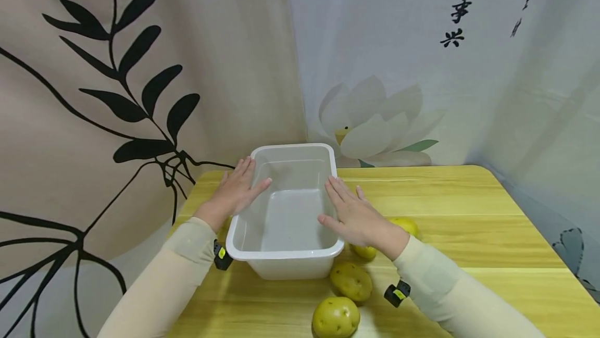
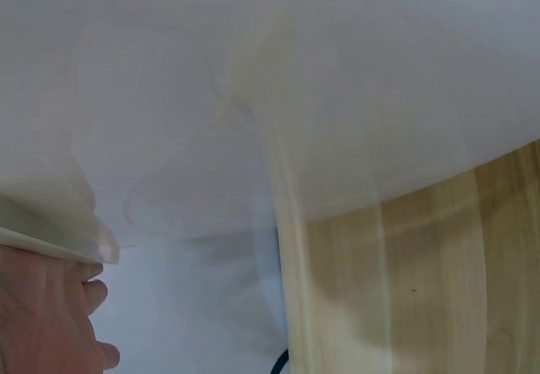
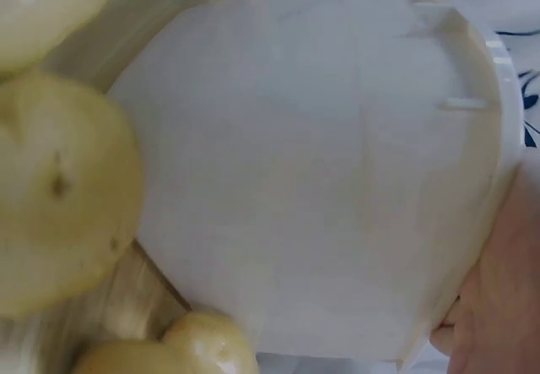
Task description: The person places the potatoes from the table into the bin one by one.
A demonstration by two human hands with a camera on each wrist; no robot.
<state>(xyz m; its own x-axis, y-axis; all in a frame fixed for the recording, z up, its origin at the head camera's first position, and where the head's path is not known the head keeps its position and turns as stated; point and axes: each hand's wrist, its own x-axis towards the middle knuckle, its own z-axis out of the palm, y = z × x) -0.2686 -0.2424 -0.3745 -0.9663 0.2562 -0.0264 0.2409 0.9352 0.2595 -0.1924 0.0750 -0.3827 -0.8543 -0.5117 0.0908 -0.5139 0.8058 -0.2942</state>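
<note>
1. Left hand (image 1: 234, 192) is resting along the white tub's (image 1: 286, 255) ten o'clock rim, fingers lying straight, not clenching.
2. Tub's sitting around ten o'clock on the table (image 1: 473, 228).
3. Right hand (image 1: 353, 216) is touching the tub's three o'clock rim, fingers straight too, so slipping seems possible.
4. Potatoes (image 1: 350, 282) are lying from three to five o'clock; shoving the tub that way could start them rolling.

Hands (image 1: 236, 190) (image 1: 354, 216) at opposite rims of white basin (image 1: 290, 268); potatoes (image 1: 351, 282) near its right side, on wood-grain table (image 1: 450, 244).
</note>
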